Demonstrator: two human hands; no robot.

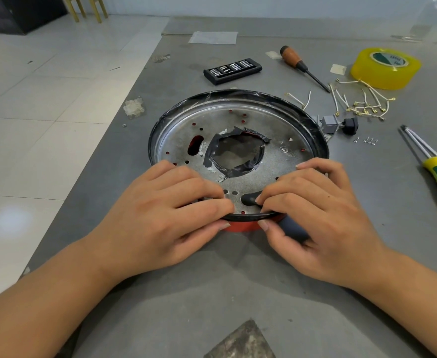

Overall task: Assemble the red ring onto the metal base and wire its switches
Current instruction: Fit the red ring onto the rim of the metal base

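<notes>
Hands are working at the near rim of the metal base (284, 156), which is lying flat on the grey table (238, 280). Red ring (240, 226) is sitting under the base, showing only as a red strip below the near edge and as red glimpsed through the holes in the plate. A black band is running round the rim of the base, and black tape (234, 156) is lining the ragged central opening.

The left hand (165, 215) is lying over the near rim, its fingers curled onto the plate and its thumb touching the red strip; whether its grip is closing on the rim I cannot tell. The right hand (313, 215) is holding a dark tool (289, 226) in a narrow grip, fingers and thumb wrapping its handle, with the tool's black tip lying on the plate just inside the rim.

Beyond the base, a black bit case (232, 71) is lying on the table, with a wooden-handled screwdriver (300, 65) to its right. A roll of yellow tape (385, 68) is sitting at the far right, beside a scatter of white wires with brass terminals (362, 104). Switches (338, 124), grey and black, are lying just beside the base's right edge. A green-and-yellow-handled tool (434, 166) is resting near the right border.
</notes>
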